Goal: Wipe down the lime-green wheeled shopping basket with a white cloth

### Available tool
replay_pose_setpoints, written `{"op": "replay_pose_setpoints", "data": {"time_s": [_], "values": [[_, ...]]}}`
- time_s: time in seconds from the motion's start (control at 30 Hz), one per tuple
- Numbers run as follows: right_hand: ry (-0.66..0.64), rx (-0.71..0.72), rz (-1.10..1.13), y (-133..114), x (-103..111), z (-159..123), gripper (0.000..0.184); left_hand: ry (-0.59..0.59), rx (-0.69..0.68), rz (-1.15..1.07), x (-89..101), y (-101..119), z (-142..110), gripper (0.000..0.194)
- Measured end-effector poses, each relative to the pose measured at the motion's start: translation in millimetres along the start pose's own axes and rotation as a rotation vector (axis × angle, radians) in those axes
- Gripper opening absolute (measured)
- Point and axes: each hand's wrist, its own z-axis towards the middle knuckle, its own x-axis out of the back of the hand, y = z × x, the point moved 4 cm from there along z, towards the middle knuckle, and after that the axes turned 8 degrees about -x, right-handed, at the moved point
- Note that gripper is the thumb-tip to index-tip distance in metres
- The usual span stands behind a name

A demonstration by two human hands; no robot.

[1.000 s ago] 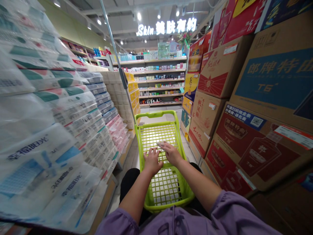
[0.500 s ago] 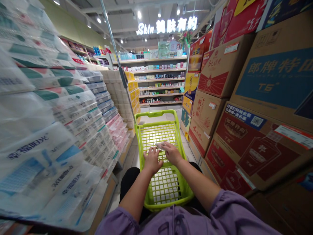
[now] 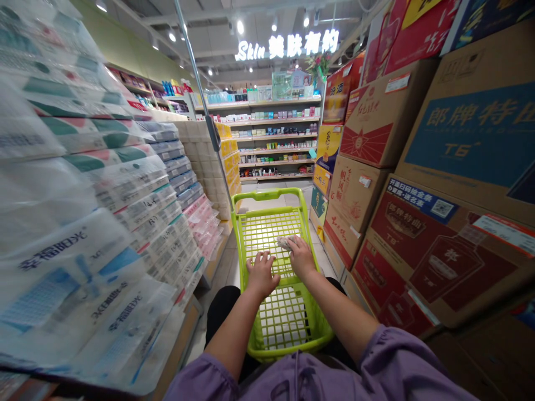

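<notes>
Pale cloth (image 3: pixel 285 243) shifts right over the green basket (image 3: pixel 276 352)

Head view: the right hand (image 3: pixel 302 257), pinching the pale cloth, has moved rightward, so the work now apparently falls on another part of the green basket. The left hand (image 3: pixel 261 274) is loosely spread, seemingly holding nothing.

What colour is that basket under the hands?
The basket is bright yellow-green; it shows best in the head view.
</notes>
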Motion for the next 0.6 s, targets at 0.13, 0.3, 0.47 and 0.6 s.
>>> {"op": "replay_pose_setpoints", "data": {"time_s": [0.13, 0.3, 0.47, 0.6], "values": [[-0.128, 0.218, 0.082, -10.0, -6.6, -4.4, 0.054, 0.012, 0.010, 0.004, -0.1, -0.3, 0.2, 0.053], [-0.051, 0.063, 0.064, -8.3, 4.2, -1.0, 0.031, 0.013, 0.003, -0.004, -1.6, -0.8, 0.0, 0.052], [-0.036, 0.050, 0.121, -11.7, 10.6, 0.9, 0.025, 0.025, -0.003, 0.002, -1.5, -1.7, 0.4, 0.050], [-0.114, 0.151, 0.288, -16.9, 6.7, -0.3, 0.027, 0.022, -0.006, 0.003, -1.1, -1.3, 0.4, 0.048]]}}
